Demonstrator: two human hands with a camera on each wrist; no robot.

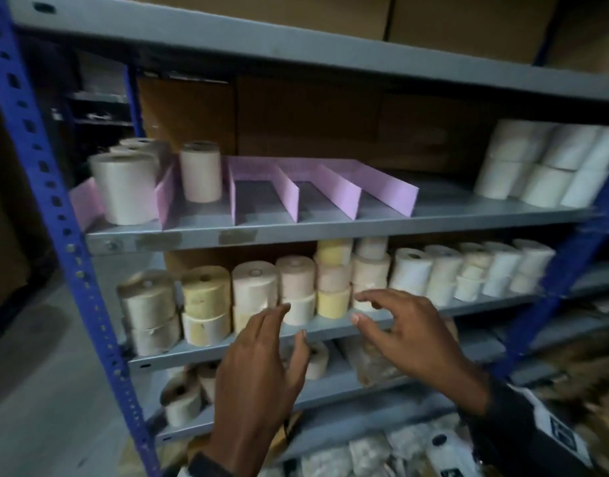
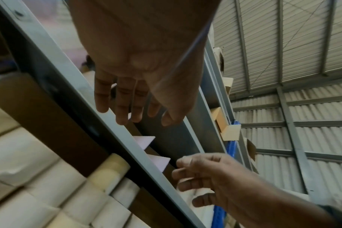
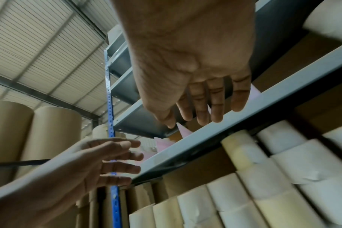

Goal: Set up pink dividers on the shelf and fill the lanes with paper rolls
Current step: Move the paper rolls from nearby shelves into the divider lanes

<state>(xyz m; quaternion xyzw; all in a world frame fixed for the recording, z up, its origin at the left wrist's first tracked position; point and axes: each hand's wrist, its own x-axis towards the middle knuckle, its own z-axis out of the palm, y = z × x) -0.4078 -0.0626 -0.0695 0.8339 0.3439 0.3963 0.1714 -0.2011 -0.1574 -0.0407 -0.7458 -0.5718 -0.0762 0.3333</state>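
Observation:
Pink dividers [image 1: 289, 191] stand on the grey shelf [image 1: 330, 232] and form several lanes. A large cream paper roll [image 1: 124, 187] fills the leftmost lane, with more rolls behind it. A smaller roll [image 1: 200, 172] stands in the second lane; the lanes to its right hold nothing. My left hand [image 1: 289, 325] and right hand [image 1: 361, 308] hover with spread fingers in front of the stacked rolls [image 1: 296, 284] on the shelf below, holding nothing. Each wrist view shows its own hand, the left hand [image 2: 127, 108] and the right hand [image 3: 201, 108], empty, with divider tips [image 2: 144, 141] above the shelf edge.
White rolls [image 1: 543, 163] are stacked at the right end of the divider shelf. Cardboard boxes [image 1: 468, 18] sit on the top shelf. A blue perforated upright [image 1: 45, 166] frames the left side. Bagged rolls [image 1: 365, 452] lie on the lowest levels.

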